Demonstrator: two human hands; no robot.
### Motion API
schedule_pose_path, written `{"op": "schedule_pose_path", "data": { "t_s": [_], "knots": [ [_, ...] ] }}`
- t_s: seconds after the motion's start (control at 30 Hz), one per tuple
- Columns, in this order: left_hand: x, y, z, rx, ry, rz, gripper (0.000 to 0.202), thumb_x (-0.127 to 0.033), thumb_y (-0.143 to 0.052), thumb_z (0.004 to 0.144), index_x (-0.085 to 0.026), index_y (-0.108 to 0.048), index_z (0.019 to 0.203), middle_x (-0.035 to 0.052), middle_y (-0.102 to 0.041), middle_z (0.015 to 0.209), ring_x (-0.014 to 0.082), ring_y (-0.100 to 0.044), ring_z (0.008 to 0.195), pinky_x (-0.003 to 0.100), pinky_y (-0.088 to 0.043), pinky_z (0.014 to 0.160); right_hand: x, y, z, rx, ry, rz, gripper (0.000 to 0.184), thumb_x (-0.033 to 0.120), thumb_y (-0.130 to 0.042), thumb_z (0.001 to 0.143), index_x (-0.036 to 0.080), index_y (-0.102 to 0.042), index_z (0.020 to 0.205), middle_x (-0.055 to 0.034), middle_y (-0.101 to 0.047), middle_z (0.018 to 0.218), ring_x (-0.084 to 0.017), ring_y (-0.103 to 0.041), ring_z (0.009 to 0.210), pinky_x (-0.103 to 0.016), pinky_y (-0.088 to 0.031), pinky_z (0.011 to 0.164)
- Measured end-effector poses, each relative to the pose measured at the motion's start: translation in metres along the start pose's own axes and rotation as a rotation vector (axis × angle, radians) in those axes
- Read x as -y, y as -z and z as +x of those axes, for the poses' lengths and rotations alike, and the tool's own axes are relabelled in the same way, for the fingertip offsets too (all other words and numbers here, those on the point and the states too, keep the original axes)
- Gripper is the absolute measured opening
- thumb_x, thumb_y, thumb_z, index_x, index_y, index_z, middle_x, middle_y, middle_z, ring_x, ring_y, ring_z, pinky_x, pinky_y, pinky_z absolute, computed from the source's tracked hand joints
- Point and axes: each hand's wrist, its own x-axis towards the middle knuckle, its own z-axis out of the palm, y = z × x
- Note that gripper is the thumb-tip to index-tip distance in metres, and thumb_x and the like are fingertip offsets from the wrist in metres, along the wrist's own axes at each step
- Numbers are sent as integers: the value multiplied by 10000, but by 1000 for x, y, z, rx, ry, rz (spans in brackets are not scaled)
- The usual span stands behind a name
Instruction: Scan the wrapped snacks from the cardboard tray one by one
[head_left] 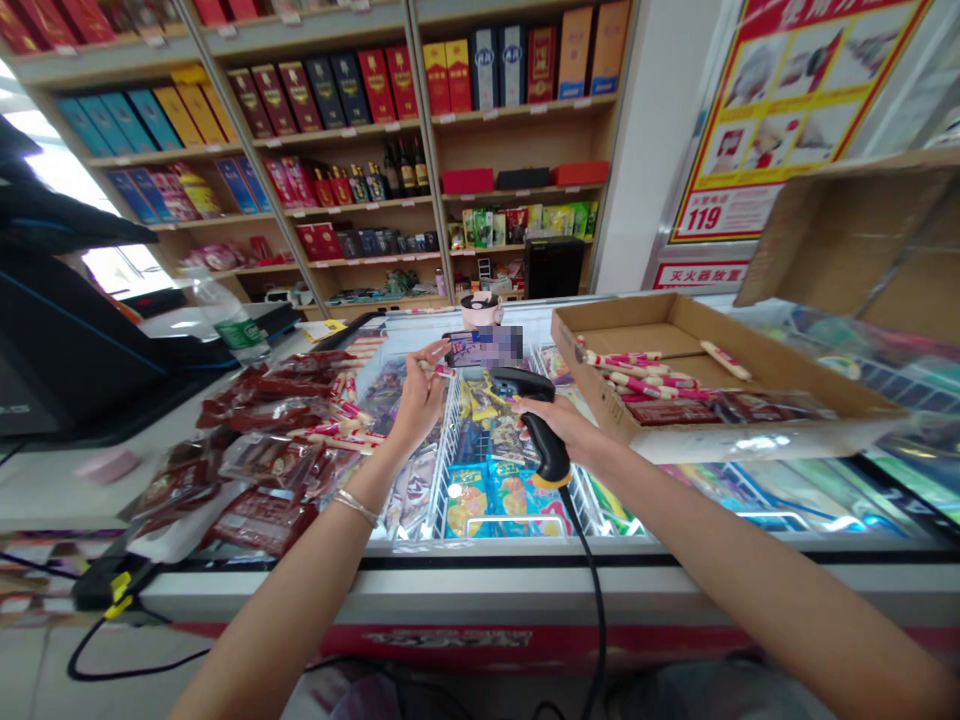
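Note:
My right hand (555,420) grips a black barcode scanner (550,445) with a yellow-orange base; its head points left toward my other hand, and its cable hangs down the front. Between the fingers of my left hand (420,395) is a small pink-and-cream wrapped sausage (441,370), partly covered by the fingers. Just beyond both hands a phone (469,348) leans against a pale pink mug (480,310). Left of my left hand, brown-red snack packets (262,515) lie heaped with more wrapped sausages. An open cardboard box (675,310) on the right holds several similar sausages and brown packets.
Beneath the hands is a glass-topped freezer (450,580) with wire baskets of colourful packets (510,495). A water bottle (240,330) and a dark monitor (60,350) stand on the left. Behind are shelves of boxes (330,90). A black cable (82,650) hangs at lower left.

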Motion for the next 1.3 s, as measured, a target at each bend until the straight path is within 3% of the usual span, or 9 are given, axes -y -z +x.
{"op": "schedule_pose_path", "data": {
  "t_s": [0.27,0.43,0.5,0.6,0.73,0.83,0.93,1.13,1.3],
  "knots": [
    [10,-1,1,-43,-50,4,143,-238,-383,903,-227,-280,1000,156,-418,1344,211,-449,1269,404,-398,1005,6,-4,-4,-22,5,-3,191,212,-697,698,98,-605,822,-34,-594,567,-92,-545,455,-183,-473,452],
    [16,-3,0,-78,-16,-1,129,-284,-376,924,-226,-286,995,160,-409,1357,202,-495,1228,363,-453,948,56,12,-32,-114,299,73,210,258,-710,686,124,-593,799,-7,-587,582,-72,-536,459,-157,-457,445],
    [15,-5,-2,-73,4,-3,127,-287,-374,924,-226,-286,992,159,-440,1336,201,-526,1195,354,-475,916,83,37,-48,-170,387,62,214,279,-703,702,126,-599,810,-7,-588,594,-65,-526,458,-148,-436,429],
    [7,-9,-2,-70,23,-23,144,-288,-404,911,-223,-302,989,140,-521,1264,178,-584,1115,329,-492,884,114,94,-68,-321,405,-27,166,241,-681,742,112,-609,820,-32,-595,614,-69,-533,470,-148,-405,420],
    [-13,-21,4,-68,65,-34,188,-292,-512,857,-201,-381,958,89,-645,1015,139,-650,902,265,-521,766,134,184,-81,-573,255,-161,47,137,-603,813,93,-610,798,-76,-592,607,-80,-553,493,-194,-432,500],
    [-34,-45,13,-51,61,-53,222,-296,-621,777,-179,-462,879,59,-638,916,124,-634,823,210,-512,664,135,239,-88,-682,148,-184,97,119,-562,845,96,-602,760,-101,-595,630,-82,-570,512,-207,-434,532],
    [-51,-81,27,-89,83,-140,245,-282,-679,716,-170,-487,820,28,-610,832,112,-616,765,188,-488,620,129,271,-94,-684,131,-119,132,117,-531,865,108,-592,748,-87,-572,613,-86,-585,541,-199,-425,533],
    [-61,-153,44,-33,155,-253,133,-278,-610,783,-170,-568,849,25,-659,786,130,-635,761,249,-485,734,124,271,-104,-630,175,8,255,160,-469,905,110,-537,664,-41,-509,573,-44,-510,456,-158,-399,486],
    [-62,-167,39,106,53,-60,243,-316,-445,892,-195,-645,956,52,-693,1018,176,-619,995,298,-430,909,126,258,-109,-622,159,15,249,110,-461,881,113,-542,646,-43,-513,552,-60,-518,443,-130,-415,449]
  ]
}}
